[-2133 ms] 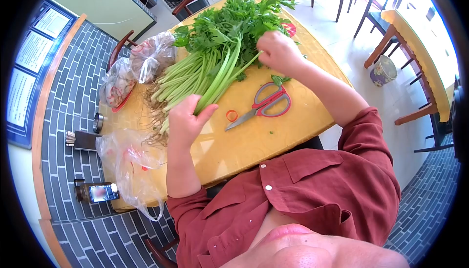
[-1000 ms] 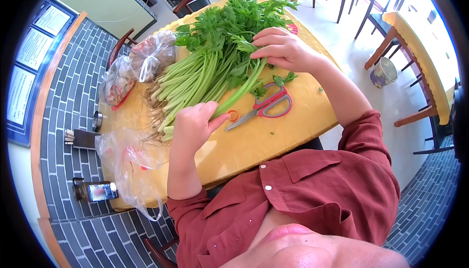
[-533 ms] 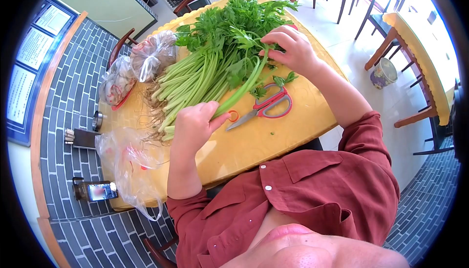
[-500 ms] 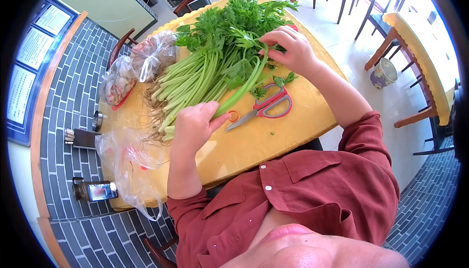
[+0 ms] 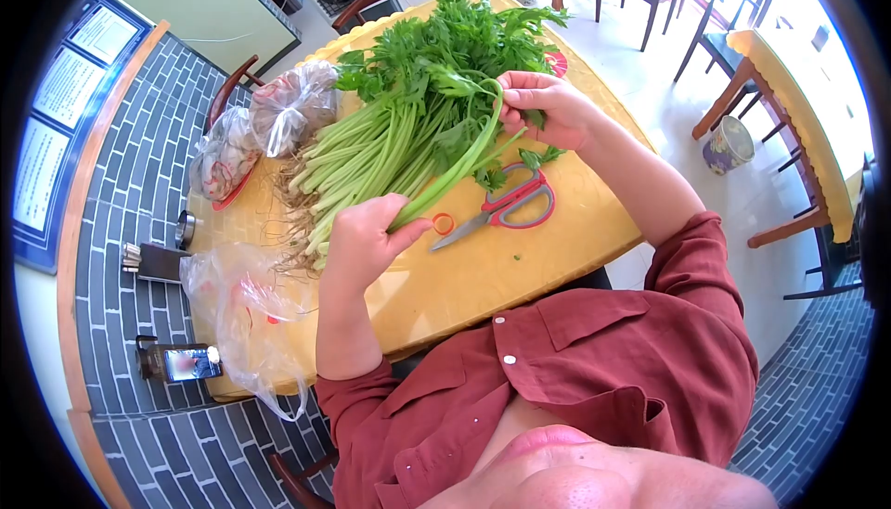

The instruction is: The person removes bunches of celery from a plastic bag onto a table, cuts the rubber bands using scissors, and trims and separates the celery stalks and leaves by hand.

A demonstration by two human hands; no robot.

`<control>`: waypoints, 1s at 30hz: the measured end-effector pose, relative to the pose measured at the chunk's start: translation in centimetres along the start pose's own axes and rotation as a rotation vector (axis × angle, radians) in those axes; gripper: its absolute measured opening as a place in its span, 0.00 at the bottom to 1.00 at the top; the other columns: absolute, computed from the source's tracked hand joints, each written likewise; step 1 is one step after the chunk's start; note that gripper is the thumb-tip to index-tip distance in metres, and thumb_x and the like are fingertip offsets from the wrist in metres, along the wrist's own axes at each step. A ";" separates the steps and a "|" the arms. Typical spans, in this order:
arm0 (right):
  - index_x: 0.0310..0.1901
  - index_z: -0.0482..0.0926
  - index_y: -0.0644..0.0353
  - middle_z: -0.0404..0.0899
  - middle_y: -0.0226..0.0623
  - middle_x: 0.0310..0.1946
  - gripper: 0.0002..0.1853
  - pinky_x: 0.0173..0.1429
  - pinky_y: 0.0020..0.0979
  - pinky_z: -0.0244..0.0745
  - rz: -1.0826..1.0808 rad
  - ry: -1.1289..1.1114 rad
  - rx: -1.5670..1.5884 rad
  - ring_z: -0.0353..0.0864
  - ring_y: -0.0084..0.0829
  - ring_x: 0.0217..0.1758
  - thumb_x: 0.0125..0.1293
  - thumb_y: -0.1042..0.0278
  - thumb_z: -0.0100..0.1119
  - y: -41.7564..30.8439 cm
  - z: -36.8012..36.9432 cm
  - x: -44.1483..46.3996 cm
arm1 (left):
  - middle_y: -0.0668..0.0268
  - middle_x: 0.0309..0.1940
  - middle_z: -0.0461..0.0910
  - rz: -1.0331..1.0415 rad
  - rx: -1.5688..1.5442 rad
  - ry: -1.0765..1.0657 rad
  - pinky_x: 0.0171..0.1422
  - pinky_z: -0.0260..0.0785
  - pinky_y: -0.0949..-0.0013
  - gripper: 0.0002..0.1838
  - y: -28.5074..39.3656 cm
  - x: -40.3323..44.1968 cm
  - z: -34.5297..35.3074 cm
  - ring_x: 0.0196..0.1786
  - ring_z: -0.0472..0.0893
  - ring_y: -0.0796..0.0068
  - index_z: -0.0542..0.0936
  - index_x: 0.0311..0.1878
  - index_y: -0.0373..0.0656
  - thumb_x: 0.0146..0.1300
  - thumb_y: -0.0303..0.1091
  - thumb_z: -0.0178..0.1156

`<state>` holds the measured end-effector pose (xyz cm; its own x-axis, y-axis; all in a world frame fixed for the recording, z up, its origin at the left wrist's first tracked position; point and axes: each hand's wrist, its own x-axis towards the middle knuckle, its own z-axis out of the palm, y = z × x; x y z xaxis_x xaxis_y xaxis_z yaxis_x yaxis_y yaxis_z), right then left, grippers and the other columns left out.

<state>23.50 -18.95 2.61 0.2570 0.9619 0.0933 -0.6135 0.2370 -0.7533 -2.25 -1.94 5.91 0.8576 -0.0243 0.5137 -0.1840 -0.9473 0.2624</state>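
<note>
My left hand (image 5: 364, 238) is wrapped round the lower end of a green celery stalk (image 5: 461, 167), thumb pointing right. At the stalk's upper, leafy part, the fingers of my right hand (image 5: 549, 108) are pinched together. Beneath and behind it lies a large heap of celery (image 5: 371, 152), with stringy roots toward the left and leaves toward the far edge. Red-and-grey scissors (image 5: 520, 201) rest partly open, just right of the held stalk. An orange-red ring (image 5: 443, 223) lies by the scissors' tips, close to my left thumb.
Two tied plastic bags (image 5: 293, 108) (image 5: 225, 154) stand on the table's left. A crumpled clear bag (image 5: 243, 300) hangs over the near-left edge of the yellow-covered table (image 5: 483, 272). By the brick wall stands a phone (image 5: 190, 363). Chairs and a bin (image 5: 729, 144) are to the right.
My right hand has moved slightly down and turned, its fingers now closed on the stalk's leafy part. The stalk's upper end bends more. My left hand has hardly moved.
</note>
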 end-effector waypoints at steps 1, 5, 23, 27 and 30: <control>0.38 0.74 0.60 0.78 0.33 0.32 0.03 0.37 0.22 0.74 0.021 0.013 0.049 0.77 0.20 0.31 0.65 0.73 0.56 0.0 0.1 0.0 | 0.60 0.18 0.72 -0.002 0.008 -0.011 0.25 0.64 0.64 0.17 0.0 0.0 0.0 0.21 0.73 0.60 0.76 0.30 0.40 0.50 0.44 0.69; 0.39 0.74 0.60 0.77 0.33 0.31 0.03 0.34 0.21 0.72 -0.033 -0.052 0.110 0.75 0.21 0.30 0.67 0.73 0.52 0.3 -0.1 0.0 | 0.61 0.18 0.71 -0.016 0.013 -0.029 0.25 0.64 0.64 0.17 0.0 0.0 0.0 0.21 0.72 0.60 0.76 0.30 0.40 0.51 0.44 0.68; 0.49 0.75 0.59 0.75 0.37 0.46 0.13 0.29 0.23 0.64 -0.056 -0.353 0.194 0.70 0.26 0.37 0.63 0.80 0.47 0.0 0.6 -0.5 | 0.59 0.20 0.74 -0.061 -0.005 -0.074 0.26 0.65 0.62 0.17 0.2 0.1 -0.2 0.22 0.74 0.58 0.76 0.31 0.40 0.51 0.44 0.68; 0.42 0.77 0.57 0.71 0.37 0.48 0.10 0.41 0.26 0.68 -0.236 -0.195 -0.309 0.70 0.26 0.44 0.59 0.80 0.54 -0.2 1.6 -1.5 | 0.59 0.19 0.73 -0.062 0.007 -0.089 0.26 0.65 0.63 0.17 0.1 0.0 -0.2 0.22 0.74 0.58 0.76 0.30 0.40 0.51 0.44 0.68; 0.39 0.76 0.57 0.71 0.37 0.52 0.04 0.49 0.29 0.70 -0.612 -0.215 -1.003 0.71 0.27 0.47 0.62 0.76 0.56 -1.1 0.9 -0.6 | 0.59 0.19 0.73 -0.068 -0.022 -0.075 0.26 0.65 0.64 0.17 0.2 0.1 -0.2 0.22 0.74 0.59 0.77 0.30 0.40 0.50 0.44 0.69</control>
<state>23.32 -19.68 3.93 0.1146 0.7522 0.6489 0.4481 0.5438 -0.7096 -2.33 -2.05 6.19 0.9017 0.0155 0.4320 -0.1337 -0.9403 0.3129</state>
